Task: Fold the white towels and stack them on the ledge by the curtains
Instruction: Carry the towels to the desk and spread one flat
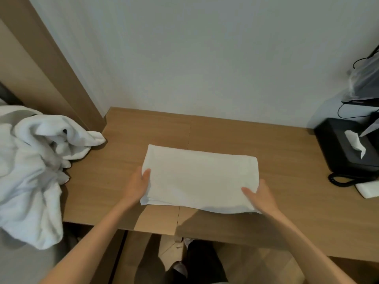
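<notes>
Gripping a folded towel from both sides, the person's two hands hold it at the middle of the wooden table. The left hand clasps the towel's 9 o'clock edge, thumb lying on top and the other fingers tucked out of sight beneath the layers. The right hand clasps the corner at about 4 o'clock in the same way, thumb on the upper face and fingers hidden below. The towel is a flat white rectangle, several layers thick, its long side running from 9 to 3 o'clock; its near edge lies close to the table's front edge. Whether it rests fully on the table or is raised a little at the near edge, I cannot tell.

Well off at 9 o'clock, a heap of unfolded white towels lies crumpled, one end spilling onto the table's left end. At 3 o'clock, near the pale wall, a black tissue box stands with a tissue sticking up. Just in front of the box lie a black coiled cord and a small white packet.
</notes>
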A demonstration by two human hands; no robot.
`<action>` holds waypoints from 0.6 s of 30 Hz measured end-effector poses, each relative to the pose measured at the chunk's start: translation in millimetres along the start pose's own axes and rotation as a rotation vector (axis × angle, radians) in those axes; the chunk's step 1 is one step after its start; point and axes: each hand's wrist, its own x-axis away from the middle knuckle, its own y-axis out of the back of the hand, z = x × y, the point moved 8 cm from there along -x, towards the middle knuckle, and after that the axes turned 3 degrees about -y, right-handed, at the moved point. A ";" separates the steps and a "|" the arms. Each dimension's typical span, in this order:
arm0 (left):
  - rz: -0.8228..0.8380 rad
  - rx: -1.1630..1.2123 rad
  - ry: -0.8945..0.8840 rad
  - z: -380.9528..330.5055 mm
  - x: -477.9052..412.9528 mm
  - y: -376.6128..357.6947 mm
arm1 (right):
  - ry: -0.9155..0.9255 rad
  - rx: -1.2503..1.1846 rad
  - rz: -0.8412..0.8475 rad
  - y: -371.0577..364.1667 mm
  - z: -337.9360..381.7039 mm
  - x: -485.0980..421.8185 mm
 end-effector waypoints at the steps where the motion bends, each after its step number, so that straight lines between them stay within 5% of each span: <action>1: -0.017 0.028 -0.002 -5.1 0.8 1.0 | 0.044 -0.064 -0.009 3.6 8.5 0.8; 7: -0.111 0.061 0.000 -11.9 3.9 -0.1 | 0.059 -0.273 -0.149 38.3 34.0 -12.8; 18: -0.033 0.053 0.052 8.1 6.6 -9.4 | 0.003 0.013 -0.249 21.2 -0.7 2.8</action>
